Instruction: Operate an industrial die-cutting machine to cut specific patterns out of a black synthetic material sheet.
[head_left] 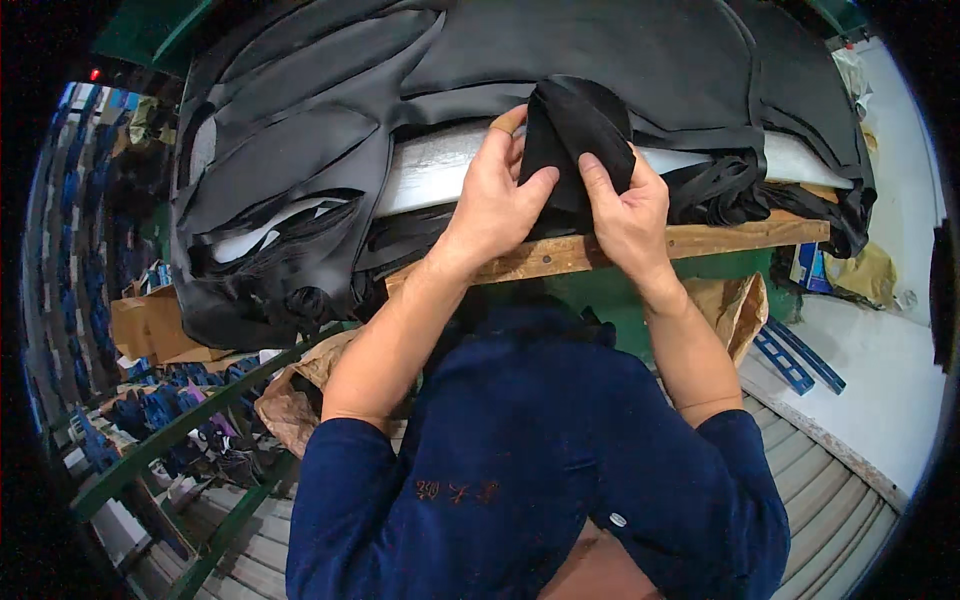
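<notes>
Between my hands is a folded stack of black sheet pieces [575, 130], leather-like or fabric. My left hand [500, 190] grips its left edge, thumb on the near face; a tan cover wraps one fingertip. On the other edge, my right hand [630, 205] presses its thumb on the front, its fingers hidden behind. Under and beyond them lie wide layers of black sheet material [590, 50] with curved shapes cut out of them. A pale white surface [430, 165] shows through the gaps.
A wooden bar [560, 258] runs along the near edge. Brown paper bags [725, 310] hang at both sides below. At left stand a cardboard box [155, 325], a green rail [190, 430] and racks of blue and dark pieces [75, 250]. Blue metal strips [785, 360] lie at right.
</notes>
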